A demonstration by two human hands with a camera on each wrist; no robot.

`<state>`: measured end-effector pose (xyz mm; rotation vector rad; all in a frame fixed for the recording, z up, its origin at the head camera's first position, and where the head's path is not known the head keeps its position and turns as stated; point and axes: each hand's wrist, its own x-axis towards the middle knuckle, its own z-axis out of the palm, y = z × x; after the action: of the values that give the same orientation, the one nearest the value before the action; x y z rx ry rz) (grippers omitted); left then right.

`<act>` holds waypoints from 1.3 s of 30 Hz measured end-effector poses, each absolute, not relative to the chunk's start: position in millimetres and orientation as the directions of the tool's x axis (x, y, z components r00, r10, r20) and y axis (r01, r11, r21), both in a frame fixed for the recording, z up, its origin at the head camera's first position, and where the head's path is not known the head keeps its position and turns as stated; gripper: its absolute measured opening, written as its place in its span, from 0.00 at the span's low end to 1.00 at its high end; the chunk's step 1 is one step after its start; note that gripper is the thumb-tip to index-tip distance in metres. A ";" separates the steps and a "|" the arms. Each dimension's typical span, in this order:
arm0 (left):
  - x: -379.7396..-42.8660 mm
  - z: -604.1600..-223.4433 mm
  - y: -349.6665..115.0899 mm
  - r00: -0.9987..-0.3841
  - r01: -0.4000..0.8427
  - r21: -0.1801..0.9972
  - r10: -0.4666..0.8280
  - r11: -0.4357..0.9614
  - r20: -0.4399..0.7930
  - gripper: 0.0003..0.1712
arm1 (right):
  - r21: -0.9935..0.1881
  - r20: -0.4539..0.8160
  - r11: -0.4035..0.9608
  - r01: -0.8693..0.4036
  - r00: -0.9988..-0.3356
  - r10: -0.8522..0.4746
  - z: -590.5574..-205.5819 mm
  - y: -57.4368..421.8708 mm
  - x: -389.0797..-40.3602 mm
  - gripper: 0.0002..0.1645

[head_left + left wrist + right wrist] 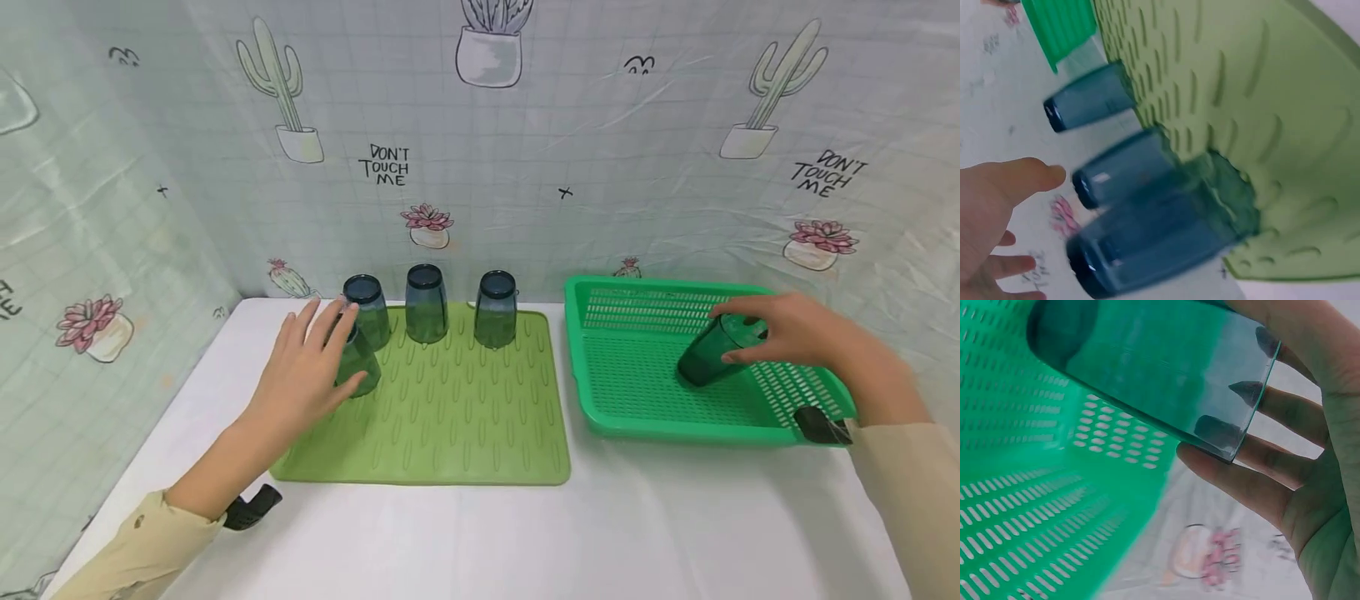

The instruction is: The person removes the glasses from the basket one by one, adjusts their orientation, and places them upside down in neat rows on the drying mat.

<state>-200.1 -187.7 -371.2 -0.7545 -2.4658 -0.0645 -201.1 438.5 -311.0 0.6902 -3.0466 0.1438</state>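
Observation:
My left hand (303, 367), its fingers spread, is over the near left tinted drinking glass (359, 368) on the green ribbed mat (450, 425). In the left wrist view, a gap shows between the thumb (1035, 177) and the glasses, which stand base up. Behind that glass are a back left glass (372, 321), a middle glass (426, 308) and a right glass (496, 312). My right hand (798, 337) grips another glass (1129, 369) near its rim. That glass tilts inside the green basket (675, 433), its dark base down and to the left.
The basket has slotted walls and stands just right of the mat, on a white tablecloth (487, 542). A grey-white sheet (600, 233) printed with cacti hangs close behind the glasses and the basket, and along the left side.

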 end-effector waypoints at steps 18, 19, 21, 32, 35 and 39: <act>-175.1 -373.0 -137.0 -0.573 0.678 -0.122 0.625 0.725 0.530 0.49 | 0.005 0.240 0.835 -0.550 -0.810 -0.535 -285.3 405.0 -164.1 0.40; -174.1 -373.3 -134.1 -0.572 0.685 -0.116 0.629 0.720 0.527 0.48 | 0.011 0.253 0.829 -0.559 -0.800 -0.543 -283.9 402.8 -162.8 0.40; -172.8 -373.8 -127.6 -0.569 0.700 -0.098 0.635 0.707 0.522 0.47 | 0.023 0.265 0.822 -0.569 -0.790 -0.553 -281.1 398.1 -159.7 0.40; -165.7 -379.7 -83.8 -0.501 0.792 -0.059 0.703 0.607 0.505 0.43 | 0.049 0.366 0.790 -0.612 -0.725 -0.584 -276.5 375.9 -147.5 0.43; -163.3 -379.5 -72.9 -0.497 0.804 -0.051 0.716 0.593 0.490 0.42 | 0.049 0.408 0.774 -0.631 -0.695 -0.592 -276.0 371.3 -148.2 0.43; -161.4 -376.8 -57.9 -0.495 0.826 -0.005 0.729 0.564 0.473 0.41 | 0.048 0.457 0.749 -0.660 -0.653 -0.604 -274.6 364.6 -150.0 0.44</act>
<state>-161.4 -57.9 -376.8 -1.2562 -2.3749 -0.3095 -150.0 364.6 -274.6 0.9601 -2.4975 0.1690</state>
